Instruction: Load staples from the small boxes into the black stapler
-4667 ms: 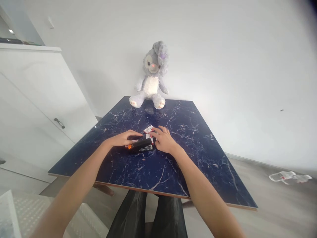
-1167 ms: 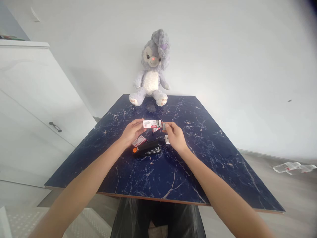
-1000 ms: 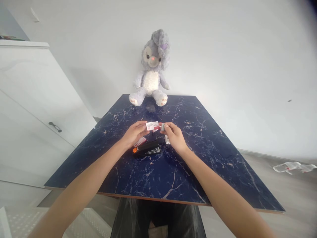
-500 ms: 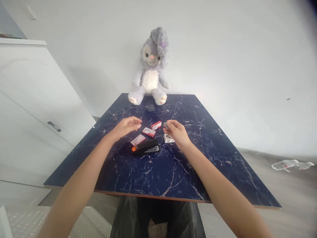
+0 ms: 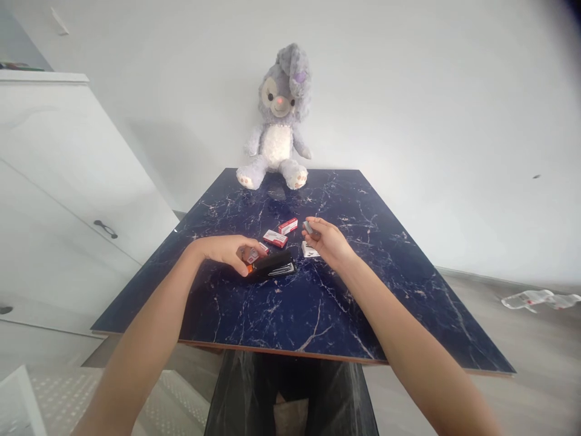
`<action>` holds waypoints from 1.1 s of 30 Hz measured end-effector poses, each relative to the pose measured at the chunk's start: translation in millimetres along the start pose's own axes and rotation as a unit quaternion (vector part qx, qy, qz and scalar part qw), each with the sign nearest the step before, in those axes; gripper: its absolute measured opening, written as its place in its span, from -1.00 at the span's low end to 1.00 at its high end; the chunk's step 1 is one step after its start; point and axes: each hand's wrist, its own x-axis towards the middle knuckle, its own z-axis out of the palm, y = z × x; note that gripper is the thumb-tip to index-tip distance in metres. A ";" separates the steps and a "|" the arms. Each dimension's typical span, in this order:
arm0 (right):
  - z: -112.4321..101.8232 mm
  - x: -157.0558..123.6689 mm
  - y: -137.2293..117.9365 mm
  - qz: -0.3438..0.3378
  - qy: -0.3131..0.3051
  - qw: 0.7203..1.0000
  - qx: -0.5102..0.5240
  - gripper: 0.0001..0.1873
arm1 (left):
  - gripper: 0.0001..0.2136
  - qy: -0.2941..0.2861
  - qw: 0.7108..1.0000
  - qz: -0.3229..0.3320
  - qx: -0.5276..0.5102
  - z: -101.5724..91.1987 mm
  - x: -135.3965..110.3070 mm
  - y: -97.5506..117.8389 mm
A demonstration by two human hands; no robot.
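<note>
On the dark blue marbled table (image 5: pixel 318 309) lies a black stapler (image 5: pixel 275 264) with an orange rear end, its top raised from its base. My left hand (image 5: pixel 231 251) is at that rear end, thumb and fingers spread around it; whether they touch it I cannot tell. Beneath those fingers a red-and-white box (image 5: pixel 252 254) is partly hidden. Between the thumb and fingers of my right hand (image 5: pixel 327 241) is a small grey strip of staples (image 5: pixel 308 227). Just below that hand sits a white box (image 5: pixel 309 249), partly covered.
Two more red-and-white boxes, a nearer one (image 5: pixel 275 238) and a farther one (image 5: pixel 288 226), lie beyond the stapler. A grey plush rabbit (image 5: pixel 278 142) sits at the table's far edge against the wall. To the left stands a white cabinet (image 5: pixel 68 200); clear plastic packaging (image 5: pixel 533 299) lies on the floor at right.
My left hand has come down and nearer to me, from beside the boxes to the stapler's orange end. My right hand stays about where it was, still holding the staples.
</note>
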 end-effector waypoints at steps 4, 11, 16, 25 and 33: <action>-0.4 -4.5 -3.3 -0.005 -0.053 0.998 -0.047 -0.85 | -0.38 0.010 0.999 -0.028 0.014 -0.1 -1.9 3.9; -21.8 -0.5 -13.1 -0.005 -0.226 0.891 -0.394 -0.80 | -0.62 0.033 0.998 -0.011 -0.050 1.6 -6.3 1.8; -34.5 4.8 -20.4 -0.068 -0.210 0.834 -0.505 -0.77 | -0.69 0.130 0.990 0.004 -0.053 0.0 -5.2 -3.2; -8.0 -21.2 -18.8 0.002 -0.366 0.739 -0.565 -0.60 | -0.66 0.153 0.986 0.015 0.060 20.5 12.3 13.6; -21.2 -10.5 -18.7 -0.126 -0.235 0.723 -0.637 -0.80 | -0.63 0.208 0.974 -0.026 0.089 14.3 11.5 1.5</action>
